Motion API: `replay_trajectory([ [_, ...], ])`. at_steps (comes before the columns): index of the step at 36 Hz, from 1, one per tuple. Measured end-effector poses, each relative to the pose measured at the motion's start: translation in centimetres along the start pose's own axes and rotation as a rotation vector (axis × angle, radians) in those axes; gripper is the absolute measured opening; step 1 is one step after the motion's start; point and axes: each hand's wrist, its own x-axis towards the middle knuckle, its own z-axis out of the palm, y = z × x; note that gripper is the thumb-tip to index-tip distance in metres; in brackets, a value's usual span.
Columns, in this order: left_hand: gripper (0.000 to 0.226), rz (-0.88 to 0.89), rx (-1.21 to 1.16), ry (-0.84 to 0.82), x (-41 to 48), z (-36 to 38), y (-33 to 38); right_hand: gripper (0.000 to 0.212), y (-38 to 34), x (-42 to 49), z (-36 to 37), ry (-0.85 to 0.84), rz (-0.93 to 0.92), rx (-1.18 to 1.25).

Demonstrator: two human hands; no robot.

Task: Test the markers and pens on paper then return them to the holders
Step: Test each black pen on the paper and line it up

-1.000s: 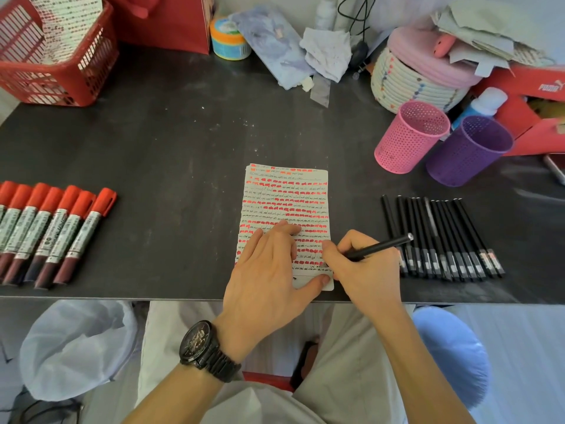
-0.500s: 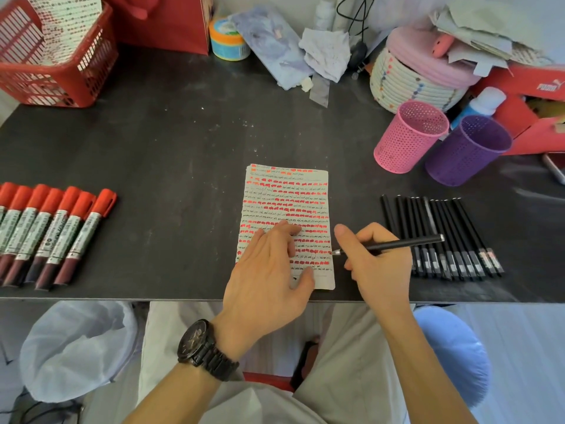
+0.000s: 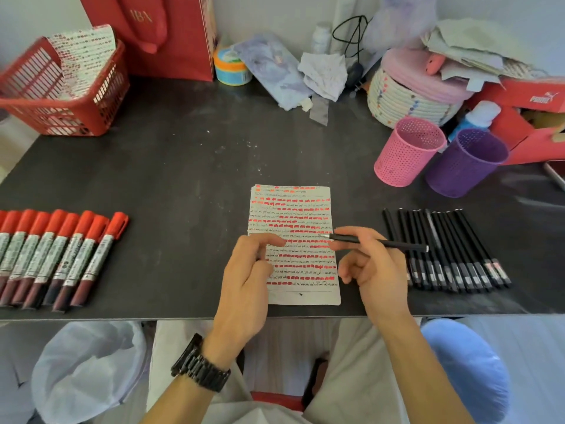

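Note:
A sheet of paper (image 3: 293, 209) covered in red dashes and black scribbles lies in the middle of the dark table (image 3: 183, 166). My right hand (image 3: 373, 267) pinches a black pen (image 3: 379, 242), held level above the paper's right edge with its tip pointing left. My left hand (image 3: 247, 280) hovers over the paper's lower left with fingers loosely curled, holding nothing. Several black pens (image 3: 449, 249) lie in a row on the right. Several red markers (image 3: 55, 255) lie in a row on the left. A pink holder (image 3: 406, 151) and a purple holder (image 3: 464, 162) stand at the back right.
A red basket (image 3: 61, 93) with marked paper sits at the back left, a red bag (image 3: 171, 35) behind it. A woven basket (image 3: 409, 99), a red shoebox (image 3: 526, 117), a blue bottle (image 3: 477, 119) and loose cloths crowd the back right. The table's front edge runs just below the paper.
My right hand lifted the pen off the paper's bottom corner and turned it level. My left hand came off the paper and its fingers curled.

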Motion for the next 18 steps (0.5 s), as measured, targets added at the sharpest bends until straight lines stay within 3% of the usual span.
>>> replay_trajectory([
  [4, 0.051, 0.010, -0.036, -0.037, 0.0, -0.3, 0.2, 0.035, 0.4, -0.2, -0.3, -0.041, 0.011, 0.039],
  [9, 0.047, -0.008, 0.014, -0.037, 0.3, -0.4, -0.4, 0.023, 0.8, -0.3, -0.2, 0.025, -0.017, 0.028],
  [15, 0.060, 0.011, 0.038, -0.018, 0.4, -0.1, -0.9, 0.016, 1.1, -0.3, -0.3, 0.055, -0.066, -0.002],
  [18, 0.047, -0.010, 0.004, -0.028, 0.2, 0.0, -0.7, 0.015, 1.4, -0.4, -0.4, 0.084, -0.089, -0.029],
])
